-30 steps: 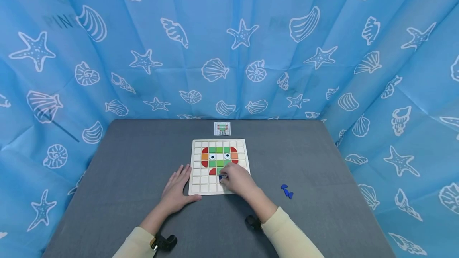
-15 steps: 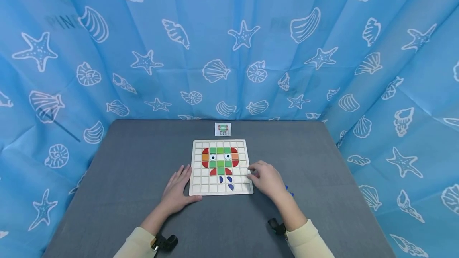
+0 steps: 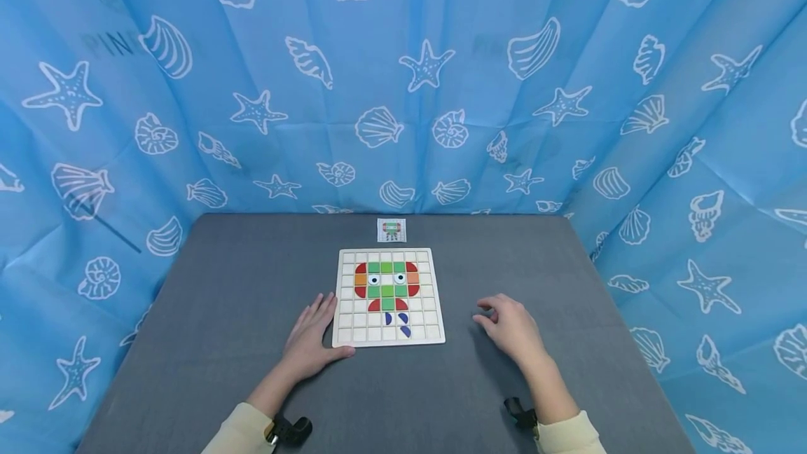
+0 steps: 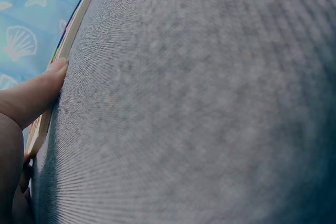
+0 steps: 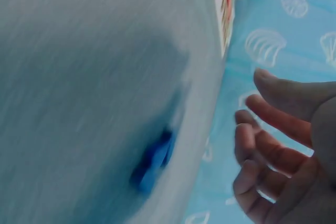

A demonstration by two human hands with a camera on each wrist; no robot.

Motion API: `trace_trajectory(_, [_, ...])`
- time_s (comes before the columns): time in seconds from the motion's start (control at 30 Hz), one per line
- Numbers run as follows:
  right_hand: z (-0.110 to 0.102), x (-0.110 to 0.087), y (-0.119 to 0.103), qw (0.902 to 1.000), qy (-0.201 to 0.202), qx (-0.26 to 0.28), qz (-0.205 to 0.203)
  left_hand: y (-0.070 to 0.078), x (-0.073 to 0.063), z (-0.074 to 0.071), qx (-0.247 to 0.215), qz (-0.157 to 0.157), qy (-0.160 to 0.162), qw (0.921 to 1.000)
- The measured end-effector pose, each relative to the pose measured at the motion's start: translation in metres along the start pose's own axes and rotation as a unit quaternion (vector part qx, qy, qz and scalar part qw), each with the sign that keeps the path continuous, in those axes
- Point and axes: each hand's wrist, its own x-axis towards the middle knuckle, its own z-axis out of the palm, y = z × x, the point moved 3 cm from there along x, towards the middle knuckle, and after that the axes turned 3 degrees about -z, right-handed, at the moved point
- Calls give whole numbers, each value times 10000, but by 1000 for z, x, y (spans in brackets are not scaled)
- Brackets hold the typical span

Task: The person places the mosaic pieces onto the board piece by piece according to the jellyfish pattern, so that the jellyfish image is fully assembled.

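Observation:
A white gridded board [image 3: 435, 331] lies on the table, bearing a figure of green, red and orange tiles with two eye tiles. Three dark blue semicircle pieces sit in its lower cells, one of them a blue semicircle [image 3: 405, 331]. My left hand [image 3: 310, 336] rests at the board's left side, fingers spread and thumb [image 4: 44, 87] against the near edge. To the right of the board my right hand [image 3: 512, 328] hovers above the table, fingers loosely bent and nothing between them. Loose blue pieces [image 5: 153, 163] lie below it in the right wrist view; in the head view the hand hides them.
A small picture card [image 3: 391, 230] with a similar tile figure lies behind the board. The grey cloth-covered table [image 3: 265, 265] ends at a blue shell-patterned curtain [image 3: 378, 90] at the back and sides.
My right hand has left the board's lower cells and moved right, uncovering the blue semicircles there, and now stands over the loose blue pieces. My left hand has stayed at the board's side.

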Motion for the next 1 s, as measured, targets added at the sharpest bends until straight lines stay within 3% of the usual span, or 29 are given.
trace_trajectory(0.4, [-7,-18,55,9913,-1062,65,773,-2,1,1,-28,-5,-11,10000])
trace_trajectory(0.77, [0,-18,59,9937,-868,450,553,-1,1,1,-20,-38,-20,10000])
trace_trajectory(1.0, [2,-15,59,9942,-709,411,697,-1,1,1,-12,-53,-23,10000])
